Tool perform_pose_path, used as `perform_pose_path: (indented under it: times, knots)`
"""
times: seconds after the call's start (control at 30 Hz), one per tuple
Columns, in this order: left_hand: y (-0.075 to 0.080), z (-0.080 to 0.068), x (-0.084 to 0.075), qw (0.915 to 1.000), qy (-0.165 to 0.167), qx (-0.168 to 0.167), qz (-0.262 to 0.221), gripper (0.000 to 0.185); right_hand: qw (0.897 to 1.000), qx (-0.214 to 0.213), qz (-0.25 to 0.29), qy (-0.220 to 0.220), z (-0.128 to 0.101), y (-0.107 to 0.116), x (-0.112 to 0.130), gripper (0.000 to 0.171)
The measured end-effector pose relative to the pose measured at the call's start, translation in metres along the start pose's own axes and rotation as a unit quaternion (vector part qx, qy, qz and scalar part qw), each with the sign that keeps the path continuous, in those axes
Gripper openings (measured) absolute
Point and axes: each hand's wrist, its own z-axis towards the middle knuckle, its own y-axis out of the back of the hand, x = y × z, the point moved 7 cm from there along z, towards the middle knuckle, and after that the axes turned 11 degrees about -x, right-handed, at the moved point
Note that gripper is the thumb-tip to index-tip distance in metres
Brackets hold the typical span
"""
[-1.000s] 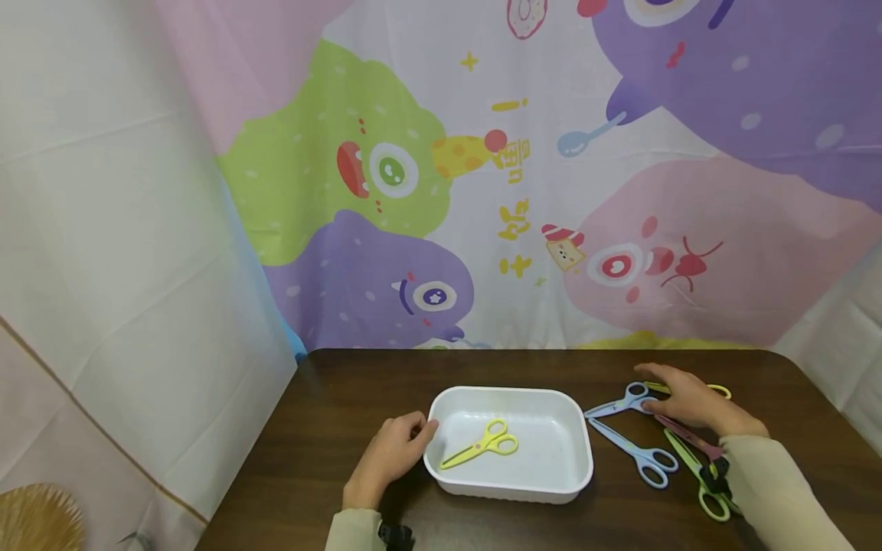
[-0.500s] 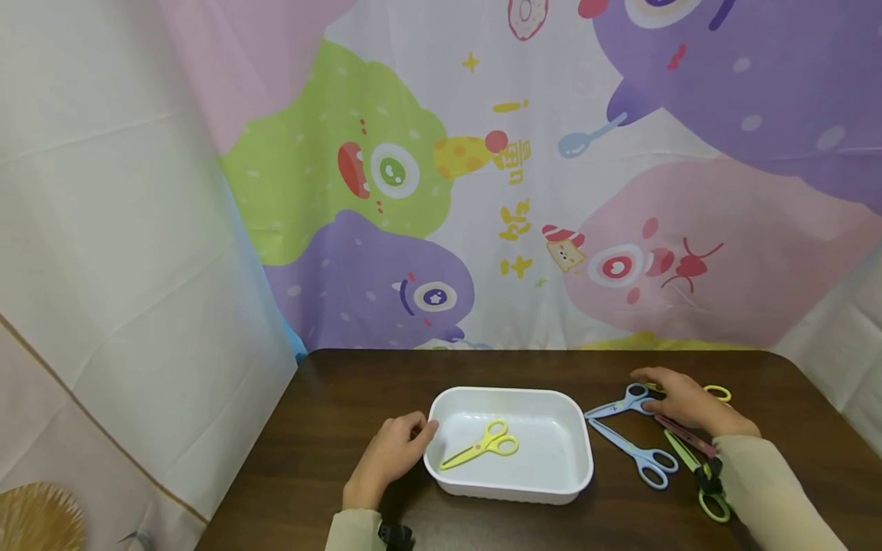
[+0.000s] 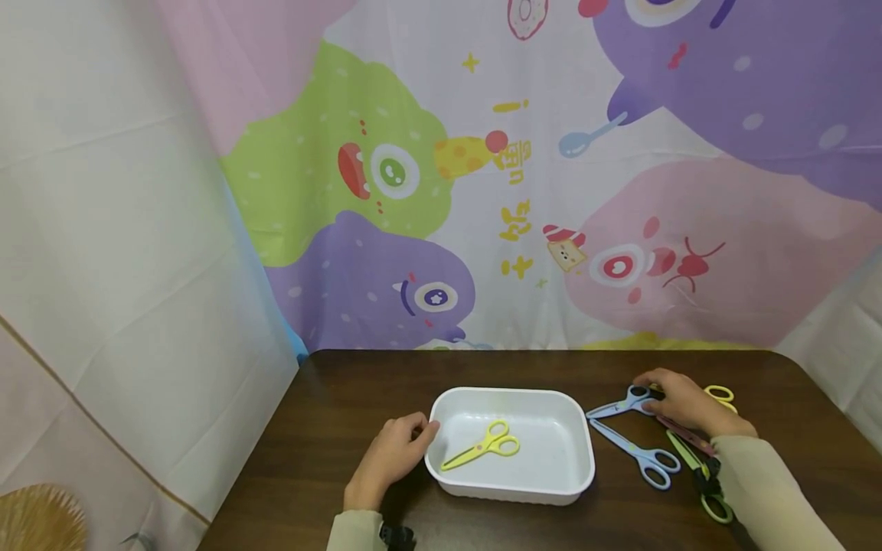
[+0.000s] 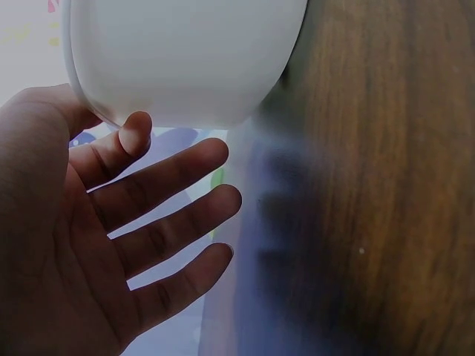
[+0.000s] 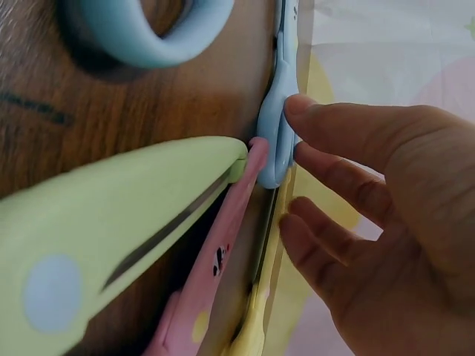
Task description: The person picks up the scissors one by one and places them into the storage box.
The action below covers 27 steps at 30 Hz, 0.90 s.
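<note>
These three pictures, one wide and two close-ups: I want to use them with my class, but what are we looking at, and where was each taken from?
A person works at a dark wooden table with bare hands and three worn cameras. The wide picture is from the head camera. The left hand rests against the rim of a white tray, which holds yellow scissors. The right hand lies on a heap of scissors: its fingers touch the upper blue scissors. Beside it lie another blue pair, a pink pair and a green pair. The close-ups come from wrist cameras: the left shows an open palm under the tray, the right shows fingers on blue plastic.
</note>
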Motion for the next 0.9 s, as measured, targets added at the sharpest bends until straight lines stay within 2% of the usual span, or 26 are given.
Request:
perform_pose_path:
  times: [0.27,0.57,0.9]
  knots:
    - [-0.0018,0.0004,0.0009,1.0,0.006,0.006,-0.004,0.032,0.999,-0.022,-0.023,0.012,0.0016,0.0001,-0.0026,0.026]
    - [-0.0005,-0.0009,0.0013,1.0,0.006,0.004,-0.004,0.032,0.999,-0.032,-0.025,0.035,0.0044,-0.005,-0.0047,0.022]
    - [-0.0017,0.0,0.0012,1.0,0.002,0.003,-0.004,0.033,0.999,-0.025,-0.015,0.026,0.0032,-0.0068,-0.0081,0.023]
